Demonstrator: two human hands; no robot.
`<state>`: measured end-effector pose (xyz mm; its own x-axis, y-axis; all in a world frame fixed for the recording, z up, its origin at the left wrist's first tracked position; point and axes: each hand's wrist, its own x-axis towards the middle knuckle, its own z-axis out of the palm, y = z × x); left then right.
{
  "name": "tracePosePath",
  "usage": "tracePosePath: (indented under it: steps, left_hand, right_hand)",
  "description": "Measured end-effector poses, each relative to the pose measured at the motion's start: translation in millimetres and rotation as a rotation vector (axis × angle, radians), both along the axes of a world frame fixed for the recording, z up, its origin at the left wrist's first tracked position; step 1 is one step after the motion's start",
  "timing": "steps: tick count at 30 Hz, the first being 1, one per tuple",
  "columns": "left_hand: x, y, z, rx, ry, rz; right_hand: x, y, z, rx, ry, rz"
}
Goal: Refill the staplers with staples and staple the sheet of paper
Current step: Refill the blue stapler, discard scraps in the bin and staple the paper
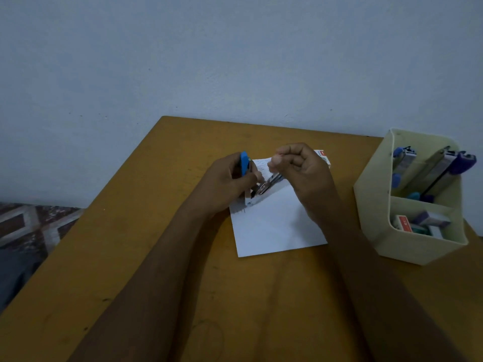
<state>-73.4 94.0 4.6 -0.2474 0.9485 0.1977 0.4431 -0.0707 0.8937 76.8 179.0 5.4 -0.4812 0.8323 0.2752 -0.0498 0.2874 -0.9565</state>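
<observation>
Over the middle of a mustard-brown wooden table (99, 252), in the head view, both hands work close together above a white sheet of paper (274, 226) that lies flat on the tabletop, its far left corner hidden under them. The left hand (224, 181) grips a small blue stapler (244, 165) that is swung open: fingers and thumb curl round the blue plastic lid, which stands nearly upright, while the bare metal magazine slants away to the right, just above the paper. The right hand (303, 173) hovers at the far end of that magazine, all fingers curled in and the thumb pressed against the forefinger in a tight pinch; whether anything sits between them is too small to tell. Just behind the right hand, a small white-and-red cardboard box (323, 155) peeks out on the table.

Well apart at the right edge of the table stands a cream plastic organiser (376, 205) with two compartments. Its rear compartment holds more staplers leaning on end, one with blue ends (403, 160) and one with a purple cap (462, 163). Its front compartment holds several little boxes (418, 223) in red, purple and teal. A pale blue-grey wall (235, 61) rises behind the table, and patterned floor tiles (31, 223) show at the left.
</observation>
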Motion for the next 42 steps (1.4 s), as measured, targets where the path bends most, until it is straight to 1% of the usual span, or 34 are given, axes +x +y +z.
tracePosePath:
  steps: [4,8,10,13,18,20,22,25,27,31,33,36,39,42]
  left_hand:
    - [3,-2,2,0.009,-0.04,-0.096]
    - [4,-2,1,-0.002,-0.003,-0.102]
    - [3,-2,1,-0.005,0.019,-0.089]
    - [-1,-1,1,-0.012,0.028,-0.055]
    - [-10,3,-5,0.0,0.101,0.186]
    - [-13,4,-8,0.023,0.128,0.268]
    - [-15,5,-8,0.027,0.167,0.324]
    - [-16,4,-5,0.039,0.199,0.332]
    - [-16,2,-3,0.044,0.215,0.295]
    - [-12,0,0,0.016,0.281,0.192]
    - [-8,1,0,-0.024,0.305,0.12]
    - [-4,3,-2,-0.083,0.348,0.032]
    - [-1,3,-2,-0.073,0.434,-0.028]
    - [0,3,-3,-0.069,0.434,-0.032]
  right_hand:
    - [1,2,-1,-0.054,-0.008,0.039]
    - [-2,3,-4,0.079,-0.167,0.0]
    - [3,6,-2,0.143,-0.276,0.036]
    - [14,8,6,0.204,-0.513,0.138]
    - [20,0,22,0.145,-0.888,0.323]
    - [16,-2,21,0.183,-0.988,0.352]
    - [13,-2,18,0.253,-0.982,0.31]
    - [13,-1,14,0.322,-0.886,0.18]
    - [13,1,11,0.337,-0.861,0.123]
    - [11,7,4,0.386,-0.864,0.092]
    - [11,10,0,0.41,-0.85,0.067]
    - [10,12,-3,0.39,-0.81,0.036]
    - [7,9,-3,0.44,-0.714,0.011]
    - [5,7,-4,0.5,-0.589,-0.001]
